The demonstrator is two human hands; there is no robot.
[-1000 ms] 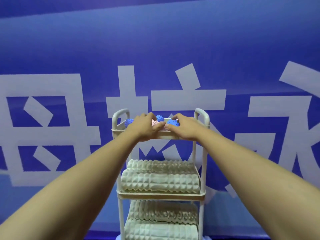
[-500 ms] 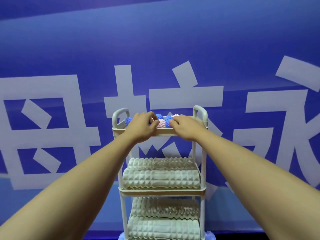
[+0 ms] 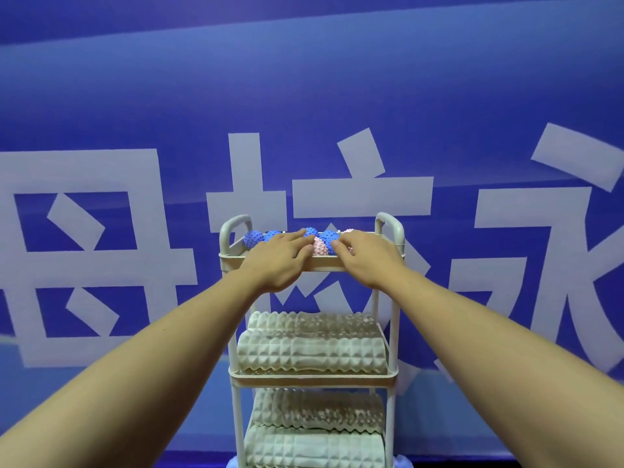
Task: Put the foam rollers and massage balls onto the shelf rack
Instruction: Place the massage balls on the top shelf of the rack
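Cream ridged foam rollers (image 3: 310,353), four, fill my white three-tier shelf rack (image 3: 395,300); my left hand (image 3: 278,259) and right hand (image 3: 365,256) rest flat, released, among spiky massage balls (image 3: 254,238): four blue, two pink.

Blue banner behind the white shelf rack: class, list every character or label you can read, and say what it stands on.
"母" on the blue banner, at left.
"校" at the centre, partly hidden by the white shelf rack.
Third character, at right, is cut off, so it is not certain.
Nothing readable on the rack.
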